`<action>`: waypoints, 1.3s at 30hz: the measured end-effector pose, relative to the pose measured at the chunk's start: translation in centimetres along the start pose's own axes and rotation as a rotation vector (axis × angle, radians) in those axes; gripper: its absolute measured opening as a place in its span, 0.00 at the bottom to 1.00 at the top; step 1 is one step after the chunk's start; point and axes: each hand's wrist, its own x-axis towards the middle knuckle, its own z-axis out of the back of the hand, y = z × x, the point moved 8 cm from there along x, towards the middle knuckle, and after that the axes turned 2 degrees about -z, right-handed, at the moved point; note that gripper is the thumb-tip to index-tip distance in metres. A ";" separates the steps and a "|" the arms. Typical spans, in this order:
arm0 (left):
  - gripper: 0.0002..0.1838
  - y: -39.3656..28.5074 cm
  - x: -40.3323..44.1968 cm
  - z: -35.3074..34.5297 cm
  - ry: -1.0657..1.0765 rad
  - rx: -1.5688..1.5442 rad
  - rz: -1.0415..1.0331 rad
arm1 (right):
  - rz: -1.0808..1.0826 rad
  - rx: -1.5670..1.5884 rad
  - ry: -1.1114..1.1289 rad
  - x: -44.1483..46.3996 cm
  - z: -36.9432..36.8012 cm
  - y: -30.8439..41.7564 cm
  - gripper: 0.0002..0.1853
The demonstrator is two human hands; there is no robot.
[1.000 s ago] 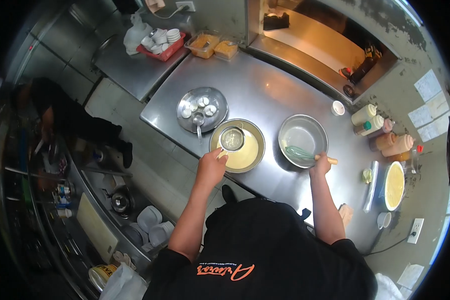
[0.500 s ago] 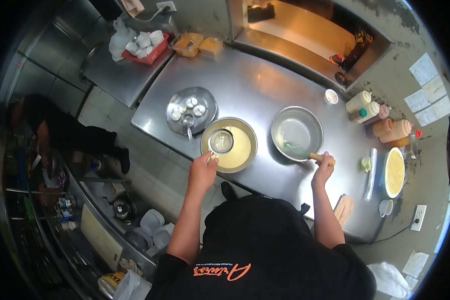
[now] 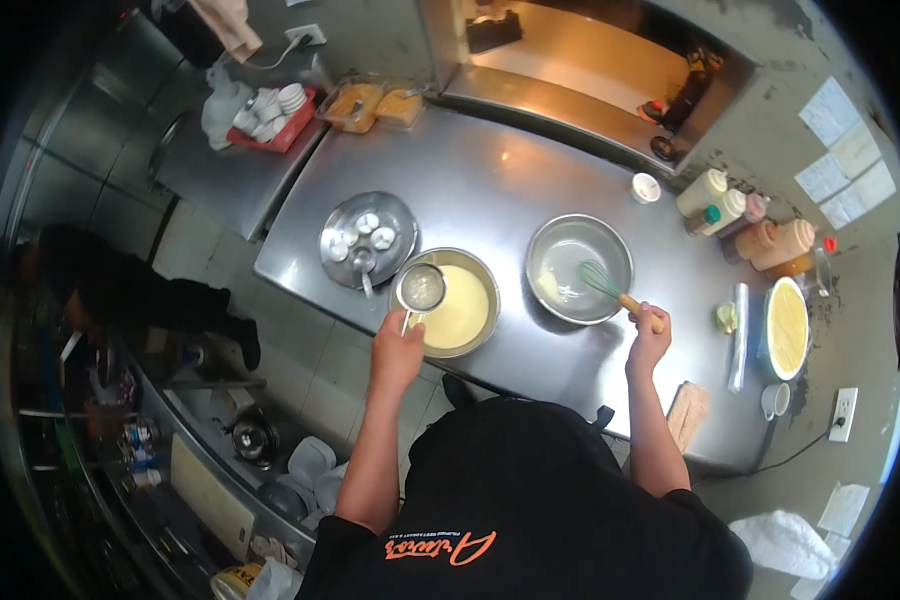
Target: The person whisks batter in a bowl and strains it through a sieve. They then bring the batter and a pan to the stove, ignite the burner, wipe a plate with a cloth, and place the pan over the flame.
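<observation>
My left hand [image 3: 398, 350] is closed around the handle of a small round strainer [image 3: 421, 288], which is over the left side of a metal bowl [image 3: 496, 305] of pale yellow liquid [image 3: 466, 315]. In my right hand [image 3: 650, 340] is the wooden handle of a whisk [image 3: 598, 278] with green wires. Its head is over or in a second metal bowl [image 3: 582, 232], where a pale residue lies at the bottom; whether the wires touch the bowl I cannot tell. Left of the liquid, a round metal plate [image 3: 342, 213] holds several white eggshell-like pieces [image 3: 368, 222] and a ladle [image 3: 363, 262].
Squeeze bottles [image 3: 727, 210] line the right wall, near a tub of yellow food [image 3: 788, 330], a plastic-wrap roll [image 3: 739, 335] and a cup [image 3: 775, 401]. At the back stand a red basket [image 3: 288, 130] and food containers [image 3: 355, 105]. Another person [image 3: 140, 280] works at far left.
The whisk head has shifted right and away from me inside its bowl. The strainer sits slightly farther left over the liquid. The whole view has also shifted a little.
</observation>
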 end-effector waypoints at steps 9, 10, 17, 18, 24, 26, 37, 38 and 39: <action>0.21 -12.6 2.2 -17.4 0.404 0.062 -0.133 | -0.072 -0.112 0.045 0.7 0.1 0.0 0.12; 0.22 -13.2 2.1 -18.3 0.444 0.090 -0.122 | -0.064 -0.183 0.074 0.9 0.0 -0.4 0.13; 0.12 -12.3 2.9 -9.3 0.234 -0.015 -0.220 | -0.441 0.051 0.203 0.0 -0.4 -3.8 0.29; 0.10 -9.7 4.7 -5.5 -0.006 -0.045 -0.267 | -0.463 0.089 0.225 -0.5 -0.6 -3.9 0.31; 0.18 15.6 10.2 6.7 -0.624 -0.435 0.409 | -0.761 0.010 0.510 -6.0 -2.0 -6.6 0.21; 0.22 18.2 10.9 4.0 -0.319 -0.945 0.559 | -0.826 -0.018 0.680 -9.1 -4.2 -5.8 0.17; 0.10 18.0 14.4 -0.6 -0.441 -1.325 0.469 | -0.941 0.380 0.297 -9.0 -8.5 -6.1 0.31; 0.11 17.6 14.2 -0.5 -0.418 -1.295 0.493 | -0.937 0.383 0.268 -8.3 -8.3 -6.8 0.30; 0.11 17.5 13.9 0.1 -0.406 -1.263 0.515 | -0.938 0.386 0.248 -7.5 -8.3 -7.6 0.29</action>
